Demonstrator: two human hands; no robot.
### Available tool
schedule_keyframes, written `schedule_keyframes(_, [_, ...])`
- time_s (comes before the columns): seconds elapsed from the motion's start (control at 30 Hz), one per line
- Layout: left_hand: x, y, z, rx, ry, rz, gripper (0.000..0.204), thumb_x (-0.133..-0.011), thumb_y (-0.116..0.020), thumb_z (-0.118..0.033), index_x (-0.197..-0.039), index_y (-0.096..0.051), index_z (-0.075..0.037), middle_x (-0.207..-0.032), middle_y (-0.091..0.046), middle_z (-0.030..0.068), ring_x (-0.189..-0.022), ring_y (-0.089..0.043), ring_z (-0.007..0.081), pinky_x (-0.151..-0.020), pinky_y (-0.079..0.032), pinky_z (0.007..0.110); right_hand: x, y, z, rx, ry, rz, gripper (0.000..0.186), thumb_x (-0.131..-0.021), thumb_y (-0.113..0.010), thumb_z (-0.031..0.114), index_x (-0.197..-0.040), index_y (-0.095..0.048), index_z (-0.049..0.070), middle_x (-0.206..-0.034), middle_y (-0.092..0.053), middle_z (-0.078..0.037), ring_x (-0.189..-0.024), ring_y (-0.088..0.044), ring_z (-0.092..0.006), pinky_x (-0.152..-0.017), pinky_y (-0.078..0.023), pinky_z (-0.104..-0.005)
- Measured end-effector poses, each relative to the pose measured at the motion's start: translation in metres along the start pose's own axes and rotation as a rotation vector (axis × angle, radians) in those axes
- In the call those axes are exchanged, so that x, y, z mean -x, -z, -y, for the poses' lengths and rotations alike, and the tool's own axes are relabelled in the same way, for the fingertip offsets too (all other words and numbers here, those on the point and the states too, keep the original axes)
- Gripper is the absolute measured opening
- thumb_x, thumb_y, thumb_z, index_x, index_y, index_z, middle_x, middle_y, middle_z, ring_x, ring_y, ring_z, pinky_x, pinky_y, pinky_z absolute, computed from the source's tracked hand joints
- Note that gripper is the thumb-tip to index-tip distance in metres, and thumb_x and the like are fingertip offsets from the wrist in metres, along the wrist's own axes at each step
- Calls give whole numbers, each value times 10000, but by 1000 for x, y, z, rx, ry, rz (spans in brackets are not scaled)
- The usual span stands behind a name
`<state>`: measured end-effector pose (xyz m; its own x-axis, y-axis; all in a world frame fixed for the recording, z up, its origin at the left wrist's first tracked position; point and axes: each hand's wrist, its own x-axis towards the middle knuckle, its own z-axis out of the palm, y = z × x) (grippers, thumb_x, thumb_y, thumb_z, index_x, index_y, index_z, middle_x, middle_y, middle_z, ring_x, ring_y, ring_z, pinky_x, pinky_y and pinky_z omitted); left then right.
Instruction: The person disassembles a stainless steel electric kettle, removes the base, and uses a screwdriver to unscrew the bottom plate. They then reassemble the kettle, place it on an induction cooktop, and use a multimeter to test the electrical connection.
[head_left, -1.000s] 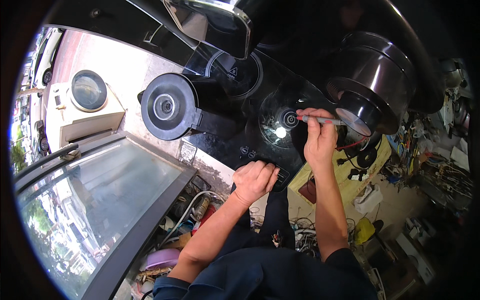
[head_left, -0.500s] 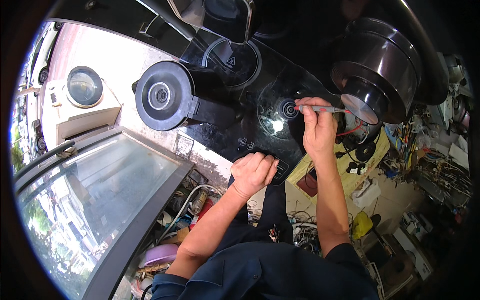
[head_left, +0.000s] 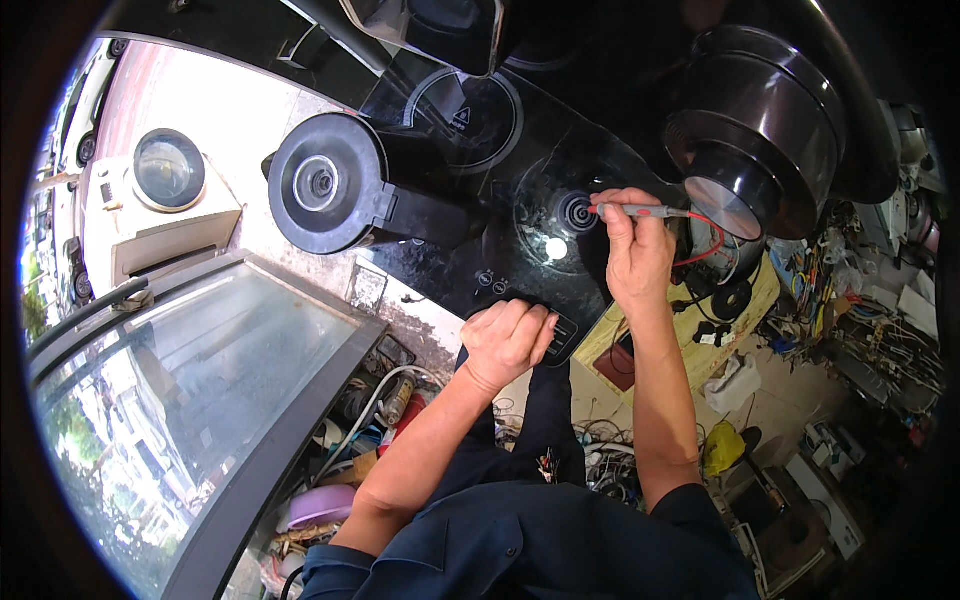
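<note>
Right hand [head_left: 638,255] pinches a red probe [head_left: 640,211] by its barrel, tip on the round centre sensor [head_left: 577,212] of the black glass cooktop [head_left: 500,250]. Left hand [head_left: 505,340] is curled into a loose fist, knuckles on the cooktop's near edge by the touch-control strip [head_left: 560,335]; holds nothing I can see.

Handling, my read:
- Probe: light, stiff, thin. Grip near the front of the barrel as now. Red lead [head_left: 712,235] trails right of the sensor and could snag.
- Cooktop: rigid glass, smooth, likely slippery and brittle at the edges. Brace on the frame edge, don't lean on the middle.

Room around the cooktop:
- Right of it: big dark round housing [head_left: 765,150], close to the probe hand. Tight.
- Left of it: black round disc unit [head_left: 325,185] sitting on its surface.
- Near edge overhangs a cluttered floor [head_left: 780,400]: wires, parts.
- Farther left: glass-topped cabinet [head_left: 180,400], well apart.
</note>
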<state>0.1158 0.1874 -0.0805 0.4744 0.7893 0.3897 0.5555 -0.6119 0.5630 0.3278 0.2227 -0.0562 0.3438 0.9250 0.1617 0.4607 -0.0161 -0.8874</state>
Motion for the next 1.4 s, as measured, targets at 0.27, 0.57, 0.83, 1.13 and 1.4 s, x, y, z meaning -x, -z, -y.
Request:
schedule_keyframes(0.27, [0, -1, 1, -3, -7, -5, 138, -796, -852, -153, -878, -744, -130, -751, -604, -15, -599, -616, 164, -541, -481, 305, -2, -1, -1, -8, 25, -22, 146, -1101, -622, 123, -1128, -634, -20, -1045, -763, -138, -904, -735, -227, -826, -577, -343])
schedule_keyframes(0.57, [0, -2, 1, 2, -7, -15, 134, -797, -851, -151, -874, -744, -125, -752, -605, -16, -603, -619, 163, -546, -487, 303, -3, -6, -6, 13, 67, -80, 162, -1087, -659, 177, -1094, -678, 17, -982, -764, -98, -764, -730, -269, -697, -569, -378])
schedule_keyframes(0.83, [-1, 0, 1, -1, -14, -8, 135, -799, -851, -146, -877, -743, -122, -757, -610, -12, -603, -618, 162, -551, -494, 301, -4, -5, -5, 4, 36, -65, 164, -1096, -643, 181, -1097, -675, 20, -996, -769, -92, -796, -744, -270, -717, -575, -368])
schedule_keyframes(1.13, [0, -2, 1, 12, -12, -16, 140, -795, -854, -144, -877, -742, -121, -756, -609, -11, -601, -619, 164, -550, -495, 303, -2, -2, -6, -49, 6, -16, 129, -1103, -616, 95, -1145, -614, -27, -1077, -777, -150, -909, -717, -169, -830, -567, -293])
schedule_keyframes(1.4, [0, -2, 1, 9, -14, -26, 139, -793, -855, -144, -872, -742, -126, -753, -606, -13, -600, -617, 164, -546, -488, 305, 0, -8, -9, -31, 32, -81, 136, -1083, -658, 139, -1088, -674, 4, -1010, -781, -103, -817, -744, -244, -745, -576, -349])
